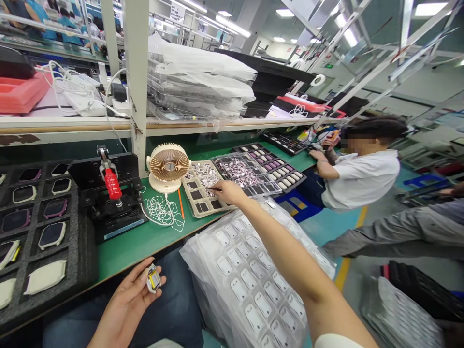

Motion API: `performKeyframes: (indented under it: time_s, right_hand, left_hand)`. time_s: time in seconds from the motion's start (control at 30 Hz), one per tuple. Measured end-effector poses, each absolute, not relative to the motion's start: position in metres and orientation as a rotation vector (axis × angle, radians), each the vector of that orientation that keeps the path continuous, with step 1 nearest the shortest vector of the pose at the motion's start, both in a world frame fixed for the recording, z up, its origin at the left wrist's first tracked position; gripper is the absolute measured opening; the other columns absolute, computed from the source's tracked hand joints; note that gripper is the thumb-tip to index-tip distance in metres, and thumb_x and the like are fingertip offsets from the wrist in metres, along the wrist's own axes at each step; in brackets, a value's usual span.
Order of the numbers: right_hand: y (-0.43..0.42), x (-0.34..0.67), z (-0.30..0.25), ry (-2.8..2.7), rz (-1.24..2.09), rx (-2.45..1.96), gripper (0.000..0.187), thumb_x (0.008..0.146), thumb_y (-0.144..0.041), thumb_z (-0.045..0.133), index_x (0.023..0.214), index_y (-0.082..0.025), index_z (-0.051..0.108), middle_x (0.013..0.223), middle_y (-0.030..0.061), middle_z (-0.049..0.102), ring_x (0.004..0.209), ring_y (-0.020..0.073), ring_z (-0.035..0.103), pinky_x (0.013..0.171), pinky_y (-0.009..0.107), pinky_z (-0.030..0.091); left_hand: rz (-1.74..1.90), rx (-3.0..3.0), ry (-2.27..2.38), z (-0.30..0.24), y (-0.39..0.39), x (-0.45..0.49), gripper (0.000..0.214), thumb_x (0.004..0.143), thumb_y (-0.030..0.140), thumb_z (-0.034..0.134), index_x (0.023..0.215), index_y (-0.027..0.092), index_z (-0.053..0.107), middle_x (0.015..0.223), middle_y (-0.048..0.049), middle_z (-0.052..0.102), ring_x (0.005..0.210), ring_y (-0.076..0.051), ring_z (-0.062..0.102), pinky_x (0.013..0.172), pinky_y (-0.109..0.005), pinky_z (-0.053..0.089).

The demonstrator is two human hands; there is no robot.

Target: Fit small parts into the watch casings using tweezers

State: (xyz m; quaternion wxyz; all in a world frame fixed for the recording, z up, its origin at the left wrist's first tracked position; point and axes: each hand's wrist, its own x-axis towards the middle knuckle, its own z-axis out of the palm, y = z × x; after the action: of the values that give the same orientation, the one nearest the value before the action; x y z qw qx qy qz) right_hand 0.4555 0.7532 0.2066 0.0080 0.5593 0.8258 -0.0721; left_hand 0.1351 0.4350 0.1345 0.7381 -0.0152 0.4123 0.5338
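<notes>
My left hand (126, 292) is closed around the edges of a small open watch case (154, 278), with a yellow piece showing inside it. It is held above my lap, off the bench edge. Farther off, my right hand (232, 192) pinches dark tweezers (216, 189), their tip over a beige divided tray (189, 202). Small shiny parts (205, 173) are heaped in that tray, and dark squares lie in its near compartments. Beside it a clear tray holds more small purplish and silver parts (242, 170). Whether the tweezers grip a part is too small to tell.
A black press with a red handle (112, 183) stands left of a small fan (168, 166) and its coiled white cable (163, 210). Black foam (81, 241) holds watches at left. Stacked plastic trays (250, 270) rise below my right arm. A co-worker (362, 174) sits at right.
</notes>
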Motion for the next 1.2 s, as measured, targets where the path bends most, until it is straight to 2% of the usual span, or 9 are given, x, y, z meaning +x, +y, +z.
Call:
performKeyframes:
  time_s: [0.1, 0.23, 0.3, 0.33, 0.4, 0.5, 0.67, 0.87, 1.2]
  right_hand:
    - [0.736, 0.447, 0.223, 2.609, -0.316, 1.880, 0.028, 0.103, -0.035, 0.062, 0.106, -0.015, 0.082, 0.097, 0.0094, 0.080, 0.090, 0.0251, 0.074, 0.079, 0.030, 0.053]
    - [0.666, 0.406, 0.237, 2.798, -0.570, 1.780, 0.032, 0.104, -0.042, 0.062, 0.104, -0.016, 0.081, 0.093, 0.0066, 0.079, 0.082, 0.0208, 0.073, 0.074, 0.027, 0.054]
    - [0.617, 0.378, 0.238, 3.083, -0.903, 1.476, 0.026, 0.103, -0.040, 0.066, 0.098, -0.019, 0.081, 0.095, 0.0059, 0.078, 0.085, 0.0189, 0.072, 0.079, 0.027, 0.055]
    - [0.594, 0.365, 0.238, 3.213, -1.113, 1.253, 0.021, 0.103, -0.035, 0.066, 0.100, -0.020, 0.081, 0.095, 0.0057, 0.077, 0.085, 0.0178, 0.072, 0.078, 0.026, 0.055]
    - [0.555, 0.344, 0.233, 3.322, -1.306, 0.947, 0.016, 0.104, -0.026, 0.065, 0.111, -0.022, 0.079, 0.097, 0.0059, 0.076, 0.085, 0.0157, 0.071, 0.074, 0.024, 0.054]
    - [0.528, 0.327, 0.221, 3.375, -1.190, 0.814, 0.019, 0.104, -0.020, 0.062, 0.118, -0.022, 0.075, 0.102, 0.0064, 0.075, 0.086, 0.0151, 0.071, 0.069, 0.023, 0.053]
    - [0.531, 0.316, 0.206, 3.406, -0.989, 0.782, 0.018, 0.105, -0.019, 0.062, 0.120, -0.021, 0.072, 0.104, 0.0059, 0.074, 0.086, 0.0159, 0.071, 0.072, 0.025, 0.054]
    - [0.525, 0.304, 0.209, 3.382, -0.798, 0.821, 0.014, 0.106, -0.022, 0.059, 0.108, -0.020, 0.073, 0.096, 0.0067, 0.075, 0.079, 0.0175, 0.071, 0.065, 0.027, 0.050]
    - [0.526, 0.297, 0.212, 3.303, -0.962, 0.910, 0.008, 0.102, -0.023, 0.064, 0.104, -0.022, 0.072, 0.103, 0.0056, 0.076, 0.086, 0.0176, 0.074, 0.070, 0.026, 0.054]
  left_hand:
    - [1.227, -0.028, 0.874, 0.141, 0.440, 0.133, 0.057, 0.077, 0.024, 0.091, 0.131, 0.019, 0.073, 0.129, -0.0177, 0.076, 0.116, -0.037, 0.075, 0.087, -0.039, 0.066]
    - [1.334, -0.032, 0.858, 0.155, 0.451, 0.138, 0.048, 0.075, 0.024, 0.093, 0.119, 0.014, 0.078, 0.124, -0.0174, 0.076, 0.119, -0.038, 0.073, 0.098, -0.045, 0.064]
    - [1.402, -0.011, 0.827, 0.161, 0.456, 0.142, 0.040, 0.076, 0.023, 0.092, 0.112, 0.014, 0.079, 0.117, -0.0148, 0.077, 0.118, -0.036, 0.073, 0.102, -0.048, 0.062]
    - [1.433, 0.008, 0.813, 0.164, 0.457, 0.144, 0.036, 0.077, 0.023, 0.091, 0.110, 0.015, 0.079, 0.115, -0.0131, 0.077, 0.117, -0.034, 0.073, 0.103, -0.048, 0.061]
    - [1.487, 0.043, 0.810, 0.168, 0.458, 0.146, 0.031, 0.079, 0.022, 0.090, 0.108, 0.017, 0.079, 0.114, -0.0097, 0.076, 0.116, -0.030, 0.073, 0.103, -0.046, 0.061]
    - [1.545, 0.076, 0.851, 0.171, 0.452, 0.146, 0.029, 0.079, 0.022, 0.089, 0.106, 0.020, 0.078, 0.116, -0.0073, 0.074, 0.117, -0.027, 0.071, 0.102, -0.041, 0.061]
    - [1.604, 0.116, 0.911, 0.170, 0.443, 0.142, 0.032, 0.076, 0.022, 0.092, 0.104, 0.022, 0.076, 0.116, -0.0059, 0.073, 0.117, -0.024, 0.070, 0.101, -0.037, 0.059]
    - [1.657, 0.199, 0.983, 0.164, 0.438, 0.140, 0.036, 0.075, 0.023, 0.093, 0.105, 0.022, 0.074, 0.116, -0.0072, 0.074, 0.116, -0.022, 0.069, 0.103, -0.036, 0.055]
    - [1.662, 0.239, 0.938, 0.157, 0.436, 0.131, 0.035, 0.077, 0.022, 0.091, 0.107, 0.024, 0.075, 0.118, -0.0059, 0.075, 0.121, -0.026, 0.069, 0.105, -0.039, 0.054]
